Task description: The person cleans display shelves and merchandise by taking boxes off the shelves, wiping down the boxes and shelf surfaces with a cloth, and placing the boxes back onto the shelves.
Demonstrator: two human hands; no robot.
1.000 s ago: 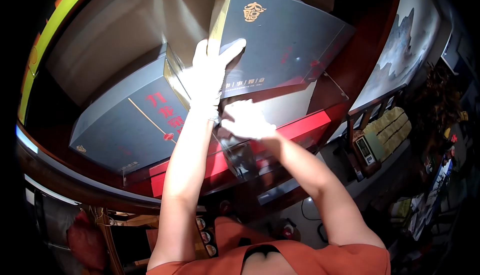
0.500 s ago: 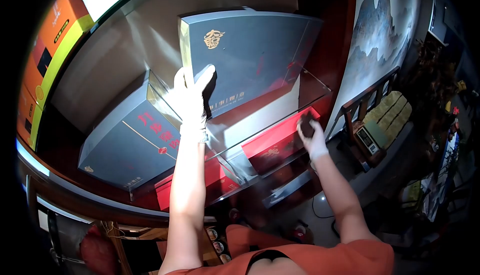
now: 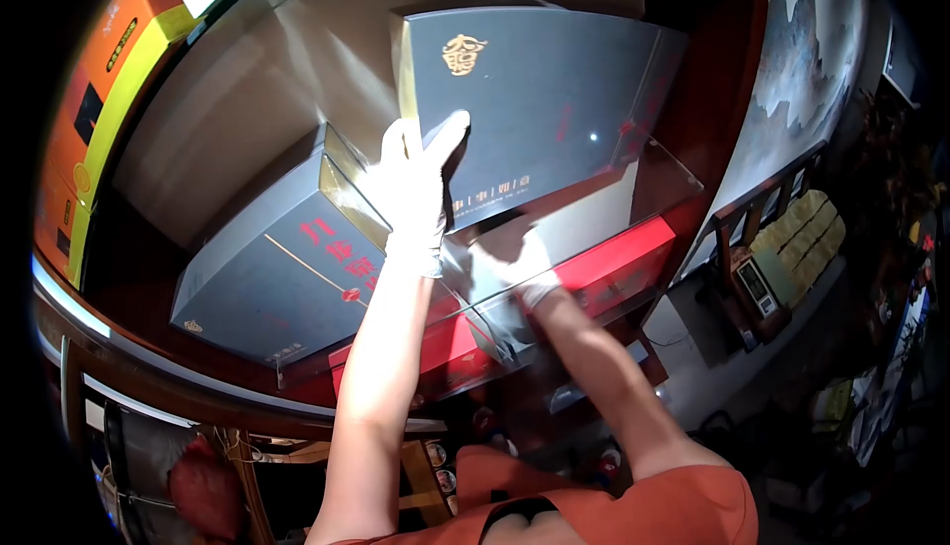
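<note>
My left hand [image 3: 414, 184], in a white glove, grips the left edge of a large flat grey gift box [image 3: 534, 99] with gold and red lettering. Its thumb lies on the front face, the fingers round the gold-coloured side. Under the lower edge of that box is my right hand [image 3: 524, 256], also white-gloved and smeared by motion. A small dark brown object [image 3: 503, 237] shows blurred at its fingers; I cannot make out its kind. A second grey box [image 3: 262, 263] leans in the display to the left of my left forearm.
A clear panel edge [image 3: 683, 174] runs along the display front. Red boxes [image 3: 618, 253] sit low behind it. Orange and yellow boxes [image 3: 109, 80] stand far left. A wooden chair [image 3: 767, 293] and a mountain painting [image 3: 807, 70] are on the right.
My right hand has moved left, from over the red box to below the grey box's lower edge. My left hand keeps its grip on the box. The view has shifted slightly.
</note>
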